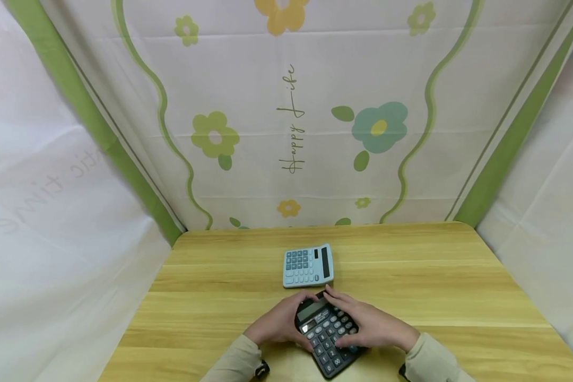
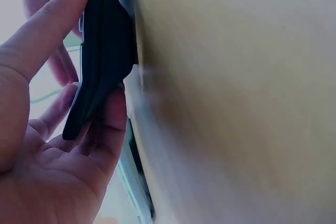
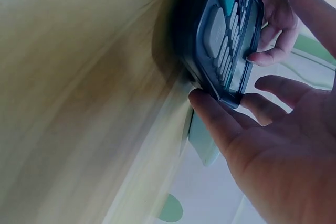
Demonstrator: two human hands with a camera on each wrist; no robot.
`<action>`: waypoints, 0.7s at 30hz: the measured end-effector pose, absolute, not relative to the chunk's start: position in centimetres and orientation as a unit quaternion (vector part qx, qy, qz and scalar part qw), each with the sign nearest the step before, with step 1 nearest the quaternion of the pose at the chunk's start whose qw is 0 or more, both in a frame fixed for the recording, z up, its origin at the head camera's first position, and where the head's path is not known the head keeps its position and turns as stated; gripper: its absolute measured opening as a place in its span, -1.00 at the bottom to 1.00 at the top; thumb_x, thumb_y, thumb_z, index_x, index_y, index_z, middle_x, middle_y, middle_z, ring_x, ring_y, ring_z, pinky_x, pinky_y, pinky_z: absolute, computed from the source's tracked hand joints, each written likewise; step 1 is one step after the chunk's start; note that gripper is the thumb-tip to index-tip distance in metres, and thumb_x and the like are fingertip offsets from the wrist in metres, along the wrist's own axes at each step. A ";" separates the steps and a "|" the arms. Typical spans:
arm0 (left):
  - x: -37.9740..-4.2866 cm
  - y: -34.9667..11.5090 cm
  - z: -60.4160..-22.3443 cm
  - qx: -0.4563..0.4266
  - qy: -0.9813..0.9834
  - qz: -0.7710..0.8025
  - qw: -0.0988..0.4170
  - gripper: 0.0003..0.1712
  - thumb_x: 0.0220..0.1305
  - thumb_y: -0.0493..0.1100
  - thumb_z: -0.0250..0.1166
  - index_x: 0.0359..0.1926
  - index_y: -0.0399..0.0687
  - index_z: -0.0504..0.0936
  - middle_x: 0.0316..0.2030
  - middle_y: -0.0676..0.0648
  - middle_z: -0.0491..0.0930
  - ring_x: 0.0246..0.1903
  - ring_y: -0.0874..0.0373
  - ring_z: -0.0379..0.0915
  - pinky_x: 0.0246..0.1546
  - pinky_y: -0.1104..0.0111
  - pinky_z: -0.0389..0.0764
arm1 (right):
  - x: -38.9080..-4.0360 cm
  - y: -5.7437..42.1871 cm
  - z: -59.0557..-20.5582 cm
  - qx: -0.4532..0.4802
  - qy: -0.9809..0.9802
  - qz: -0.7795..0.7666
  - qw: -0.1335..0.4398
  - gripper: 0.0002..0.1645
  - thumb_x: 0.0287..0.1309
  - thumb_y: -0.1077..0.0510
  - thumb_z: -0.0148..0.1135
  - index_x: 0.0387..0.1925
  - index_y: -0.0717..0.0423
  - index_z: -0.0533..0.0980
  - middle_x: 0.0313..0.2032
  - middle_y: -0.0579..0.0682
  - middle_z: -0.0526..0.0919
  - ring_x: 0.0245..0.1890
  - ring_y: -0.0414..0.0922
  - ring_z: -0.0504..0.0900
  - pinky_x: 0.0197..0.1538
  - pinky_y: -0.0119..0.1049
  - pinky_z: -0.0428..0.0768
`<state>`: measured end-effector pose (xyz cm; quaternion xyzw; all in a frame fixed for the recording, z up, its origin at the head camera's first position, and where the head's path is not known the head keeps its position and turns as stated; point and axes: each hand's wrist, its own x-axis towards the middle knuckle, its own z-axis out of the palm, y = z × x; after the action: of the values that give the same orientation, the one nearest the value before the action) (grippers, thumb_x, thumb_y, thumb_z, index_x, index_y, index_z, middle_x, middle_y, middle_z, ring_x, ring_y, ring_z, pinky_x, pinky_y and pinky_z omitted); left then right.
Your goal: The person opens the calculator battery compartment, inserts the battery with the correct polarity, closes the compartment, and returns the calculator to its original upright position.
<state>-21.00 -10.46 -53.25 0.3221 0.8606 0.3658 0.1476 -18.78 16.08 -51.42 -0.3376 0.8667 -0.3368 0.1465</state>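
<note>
A black desk calculator with grey keys lies at a slant between both hands at the table's near side. My left hand grips its upper left part, thumb along the side and fingers curled beneath the edge, as the left wrist view shows. At the upper right corner, fingertips of my right hand touch the edge. The right thumb stands out over the keys, apart from the face in the right wrist view. Just beyond them sits a light blue calculator, its display turned to the right.
The wooden table ends at a white curtain with printed flowers and lettering. More white cloth hangs along the left and right sides. Beige sleeves and dark wrist bands show at the bottom of the head view.
</note>
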 end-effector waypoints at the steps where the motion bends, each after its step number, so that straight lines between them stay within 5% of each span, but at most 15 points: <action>1: -21.0 -10.5 -53.2 0.323 0.862 0.363 0.143 0.11 -0.40 0.18 0.63 0.26 0.21 0.29 0.16 0.16 0.40 0.14 0.25 0.34 0.25 0.30 0.37 | -18.8 16.1 -51.5 -0.340 0.866 -0.336 0.145 0.10 0.03 -0.23 0.36 0.49 -0.07 0.03 0.50 -0.08 -0.06 0.42 0.10 0.11 0.34 0.14 0.23; 14: -21.1 -10.6 -53.2 0.327 0.867 0.349 0.137 0.12 -0.39 0.24 0.60 0.27 0.22 0.28 0.18 0.23 0.36 0.15 0.29 0.32 0.25 0.30 0.37 | -18.9 17.0 -51.7 -0.364 0.862 -0.318 0.153 0.47 -0.46 0.10 0.65 0.50 -0.18 -0.03 0.51 -0.03 -0.14 0.38 0.17 0.16 0.25 -0.02 0.44; 21: -21.1 -10.8 -53.4 0.319 0.865 0.360 0.143 0.07 -0.35 0.23 0.60 0.25 0.25 0.30 0.15 0.22 0.38 0.09 0.31 0.36 0.19 0.32 0.43 | -18.9 17.3 -51.7 -0.349 0.872 -0.311 0.147 0.47 -0.48 0.18 0.64 0.50 -0.21 -0.02 0.50 0.00 -0.09 0.36 0.19 0.20 0.21 0.03 0.46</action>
<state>-21.14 -10.79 -53.44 0.3193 0.8650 0.3598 0.1431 -18.89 17.33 -51.70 -0.3494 0.8717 -0.3109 0.1465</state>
